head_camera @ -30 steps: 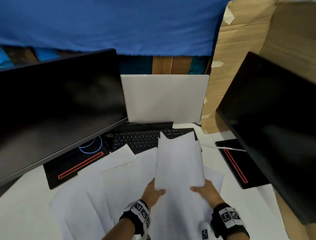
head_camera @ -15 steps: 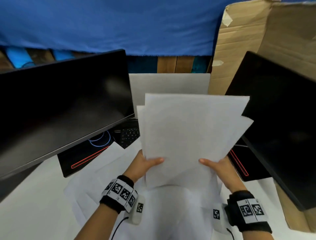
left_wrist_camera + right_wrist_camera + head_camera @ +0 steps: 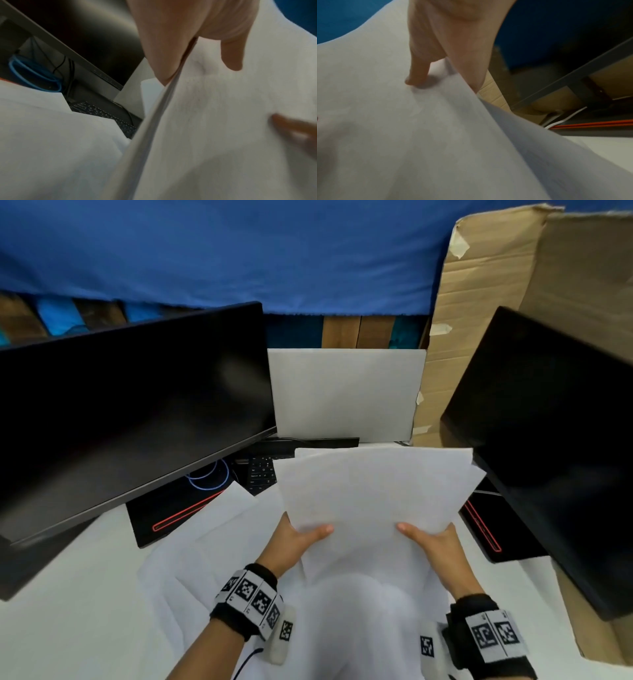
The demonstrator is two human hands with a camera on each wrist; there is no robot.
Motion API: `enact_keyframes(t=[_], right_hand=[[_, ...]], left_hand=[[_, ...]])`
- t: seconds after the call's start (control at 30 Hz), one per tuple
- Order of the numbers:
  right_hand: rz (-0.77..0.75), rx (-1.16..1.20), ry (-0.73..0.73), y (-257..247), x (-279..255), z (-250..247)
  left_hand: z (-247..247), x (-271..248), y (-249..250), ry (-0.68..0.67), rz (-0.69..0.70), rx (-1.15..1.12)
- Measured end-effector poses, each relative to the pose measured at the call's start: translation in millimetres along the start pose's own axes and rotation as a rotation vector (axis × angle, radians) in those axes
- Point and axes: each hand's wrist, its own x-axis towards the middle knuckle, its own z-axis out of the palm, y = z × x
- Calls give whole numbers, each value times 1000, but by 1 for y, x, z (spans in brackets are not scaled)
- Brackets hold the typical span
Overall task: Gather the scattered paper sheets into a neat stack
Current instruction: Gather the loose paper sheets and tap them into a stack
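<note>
left hand (image 3: 294, 537) and right hand (image 3: 433, 539) pinch held sheets (image 3: 373, 491) at lower side edges, lifted over desk (image 3: 68, 628). edges fanned, not aligned. risk: thin sheet slips from pinch, or bends. loose sheets (image 3: 191, 573) remain below.

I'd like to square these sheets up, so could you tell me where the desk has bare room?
Bare desk shows at near left, below the left monitor. The middle is crowded with loose sheets, and the keyboard lies behind them.
</note>
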Motion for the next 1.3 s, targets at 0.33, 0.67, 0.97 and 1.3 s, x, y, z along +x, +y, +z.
enact_keyframes(t=[0.33, 0.67, 0.97, 1.3], right_hand=[[-212, 83, -54, -34, -11, -8], [-333, 57, -11, -67, -9, 1], [-378, -2, -40, -70, -7, 16], [-221, -20, -61, -53, -9, 29]], left_hand=[[-12, 4, 32, 61, 215, -78], [-21, 13, 48, -13, 104, 71], [-23, 7, 73, 41, 318, -1], [-23, -1, 61, 21, 253, -30]])
